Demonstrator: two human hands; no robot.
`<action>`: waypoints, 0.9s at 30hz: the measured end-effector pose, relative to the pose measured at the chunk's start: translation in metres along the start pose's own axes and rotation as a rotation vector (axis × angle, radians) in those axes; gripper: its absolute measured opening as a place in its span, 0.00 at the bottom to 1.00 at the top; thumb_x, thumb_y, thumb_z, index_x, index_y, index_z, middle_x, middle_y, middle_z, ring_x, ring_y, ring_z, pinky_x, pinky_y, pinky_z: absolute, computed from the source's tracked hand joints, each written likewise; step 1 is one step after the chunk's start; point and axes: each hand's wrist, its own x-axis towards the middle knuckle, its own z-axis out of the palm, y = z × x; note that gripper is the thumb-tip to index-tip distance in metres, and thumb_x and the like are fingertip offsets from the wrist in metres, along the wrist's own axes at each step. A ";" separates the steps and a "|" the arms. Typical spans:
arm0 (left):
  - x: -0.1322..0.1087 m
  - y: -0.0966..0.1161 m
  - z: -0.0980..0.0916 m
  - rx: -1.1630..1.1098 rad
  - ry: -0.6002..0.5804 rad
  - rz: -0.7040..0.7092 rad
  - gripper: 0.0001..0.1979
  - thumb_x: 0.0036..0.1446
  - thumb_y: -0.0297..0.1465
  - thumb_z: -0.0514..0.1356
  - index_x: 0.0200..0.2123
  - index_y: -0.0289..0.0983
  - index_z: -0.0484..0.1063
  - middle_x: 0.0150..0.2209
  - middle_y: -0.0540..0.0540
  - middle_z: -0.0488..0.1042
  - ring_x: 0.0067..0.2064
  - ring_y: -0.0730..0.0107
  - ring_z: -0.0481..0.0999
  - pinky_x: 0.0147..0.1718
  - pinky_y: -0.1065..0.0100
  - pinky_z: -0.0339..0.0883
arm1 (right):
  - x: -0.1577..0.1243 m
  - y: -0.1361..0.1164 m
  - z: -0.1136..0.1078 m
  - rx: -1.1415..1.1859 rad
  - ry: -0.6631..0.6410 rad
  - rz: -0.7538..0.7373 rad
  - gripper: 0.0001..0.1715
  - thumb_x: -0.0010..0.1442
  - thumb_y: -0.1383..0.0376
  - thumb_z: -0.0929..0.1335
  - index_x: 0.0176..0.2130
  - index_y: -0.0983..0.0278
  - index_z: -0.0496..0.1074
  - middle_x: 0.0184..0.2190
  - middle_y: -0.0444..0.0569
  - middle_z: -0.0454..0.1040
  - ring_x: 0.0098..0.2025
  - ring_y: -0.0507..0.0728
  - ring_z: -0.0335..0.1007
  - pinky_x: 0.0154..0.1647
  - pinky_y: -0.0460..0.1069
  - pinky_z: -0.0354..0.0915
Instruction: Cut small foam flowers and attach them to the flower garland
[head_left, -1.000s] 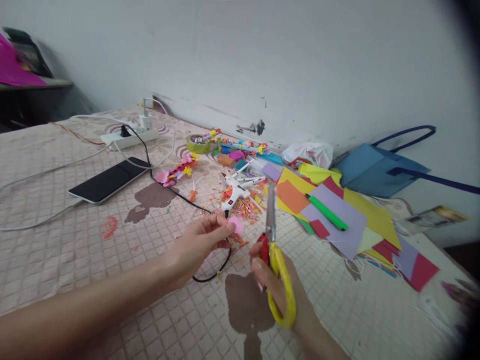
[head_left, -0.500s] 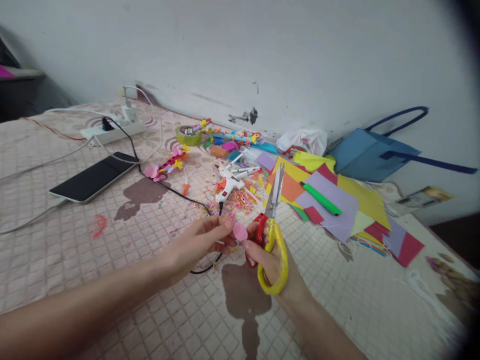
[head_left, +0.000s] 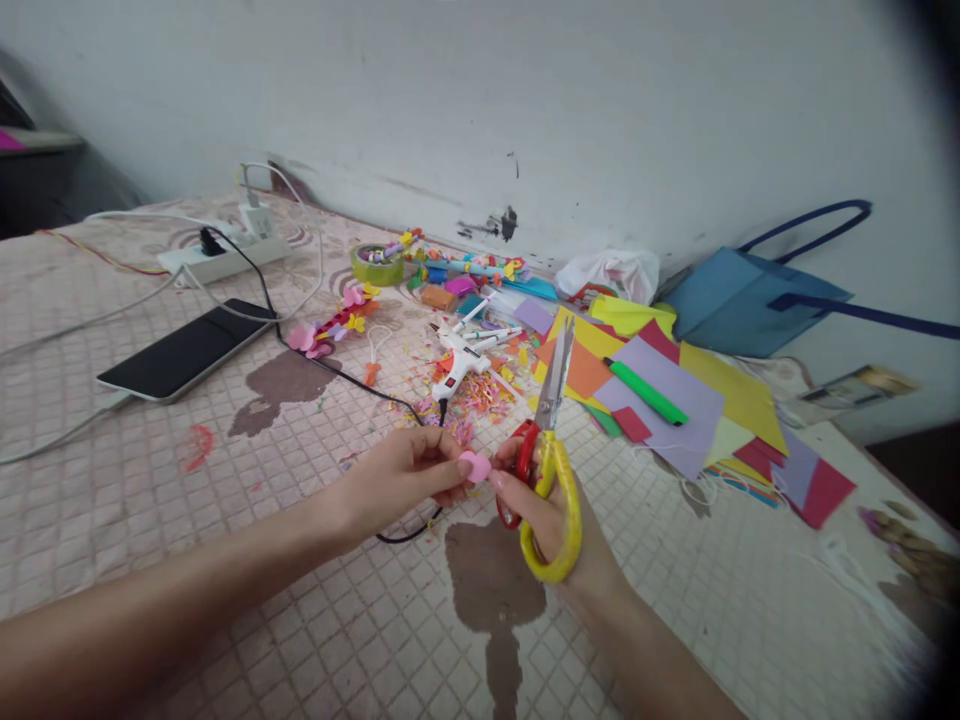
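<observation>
Between the thumb and fingers of my left hand (head_left: pixel 424 468) is a small pink paper piece (head_left: pixel 475 466) with a rounded edge. My right hand (head_left: pixel 544 505) has scissors (head_left: pixel 553 480) with one red and one yellow handle hooked on it, their blades pointing up and away. The right thumb and fingertip touch or nearly touch the right edge of the pink piece. Just beyond both hands lies a white glue gun (head_left: pixel 455 368) among small coloured paper scraps (head_left: pixel 491 395).
Coloured sheets (head_left: pixel 667 385) with a green cutter (head_left: pixel 646 392) lie to the right, before a blue bag (head_left: pixel 750 300). On the left are a dark-screened tablet or phone (head_left: pixel 187 350) and a power strip (head_left: pixel 225 262). A black cord (head_left: pixel 345 378) crosses the table. Green tape (head_left: pixel 377 266) stands behind.
The pink piece has turned slightly and shifted a little left in my left fingers. My right hand with the scissors has moved slightly to the right. The view has shifted a little.
</observation>
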 end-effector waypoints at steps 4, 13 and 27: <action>0.000 -0.002 0.002 0.001 0.030 -0.004 0.12 0.52 0.38 0.62 0.29 0.34 0.66 0.25 0.52 0.70 0.28 0.76 0.69 0.29 0.72 0.62 | 0.001 0.006 0.000 0.042 -0.014 -0.001 0.09 0.51 0.62 0.70 0.33 0.61 0.68 0.28 0.41 0.68 0.27 0.50 0.62 0.27 0.45 0.59; 0.002 -0.002 -0.004 0.084 -0.071 0.042 0.13 0.53 0.39 0.62 0.30 0.34 0.67 0.26 0.51 0.70 0.29 0.75 0.69 0.29 0.73 0.62 | 0.000 0.000 0.000 0.006 -0.042 0.013 0.08 0.49 0.63 0.69 0.32 0.62 0.67 0.24 0.39 0.65 0.21 0.48 0.57 0.21 0.45 0.55; 0.003 -0.006 -0.002 0.125 -0.088 0.054 0.15 0.52 0.41 0.61 0.29 0.34 0.68 0.24 0.51 0.70 0.26 0.75 0.68 0.26 0.72 0.62 | -0.001 0.006 0.000 0.023 -0.021 -0.002 0.11 0.50 0.62 0.71 0.34 0.62 0.68 0.26 0.41 0.68 0.25 0.49 0.61 0.25 0.45 0.59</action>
